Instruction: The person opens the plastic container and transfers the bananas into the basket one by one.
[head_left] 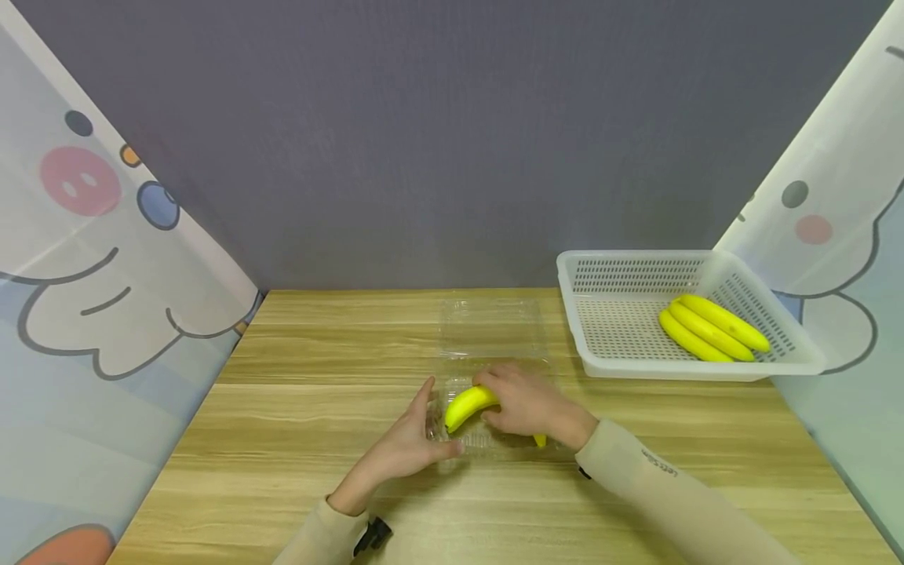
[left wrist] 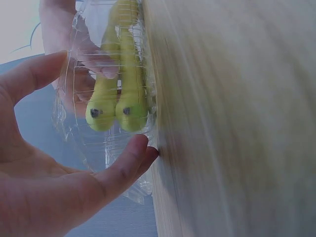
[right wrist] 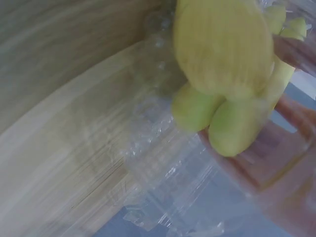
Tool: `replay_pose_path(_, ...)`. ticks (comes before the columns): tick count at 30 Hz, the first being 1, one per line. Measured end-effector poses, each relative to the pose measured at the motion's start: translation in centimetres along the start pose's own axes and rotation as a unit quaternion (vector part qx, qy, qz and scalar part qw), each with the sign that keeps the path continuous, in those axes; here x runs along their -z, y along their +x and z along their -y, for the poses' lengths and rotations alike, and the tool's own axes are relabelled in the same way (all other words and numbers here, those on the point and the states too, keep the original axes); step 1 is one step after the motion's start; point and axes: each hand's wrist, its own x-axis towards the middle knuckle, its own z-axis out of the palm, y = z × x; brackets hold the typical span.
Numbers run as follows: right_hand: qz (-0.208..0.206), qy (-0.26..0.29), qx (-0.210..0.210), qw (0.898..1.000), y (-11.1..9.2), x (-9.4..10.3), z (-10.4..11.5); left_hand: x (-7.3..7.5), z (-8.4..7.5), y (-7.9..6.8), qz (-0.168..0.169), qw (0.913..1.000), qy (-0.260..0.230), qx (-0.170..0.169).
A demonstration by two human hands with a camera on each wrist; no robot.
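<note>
A clear plastic clamshell box (head_left: 492, 328) lies on the table with its lid folded back, away from me. Curved yellow bananas (head_left: 468, 408) lie in its near half; in the left wrist view two dark-tipped ends (left wrist: 101, 112) sit side by side behind the ribbed wall. My right hand (head_left: 526, 399) reaches in from the right, fingers and thumb curled round a banana and covering its middle. Spread wide, my left hand (head_left: 406, 447) is at the box's left end, its thumb by the near corner. In the right wrist view, rounded banana ends (right wrist: 232, 128) appear close up.
A white perforated basket (head_left: 582, 333) stands at the back right and holds several bananas (head_left: 713, 328). Behind the wooden table (head_left: 339, 353) rises a dark grey wall (head_left: 410, 157). Cartoon-printed panels (head_left: 99, 259) flank both sides.
</note>
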Motion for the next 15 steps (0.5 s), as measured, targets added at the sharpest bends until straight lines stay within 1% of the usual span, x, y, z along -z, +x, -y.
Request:
replay_pose_path(6, 0.015, -0.029, 0.01, 0.999, 0.11, -0.37, 0.48, -0.06, 0.01, 0.08, 0.001, 1.0, -0.004, -0.002)
replay_pose_path(15, 0.006, -0.06, 0.035, 0.998, 0.46, -1.01, 0.92, -0.04, -0.04, 0.09, 0.003, 1.0, -0.006, -0.002)
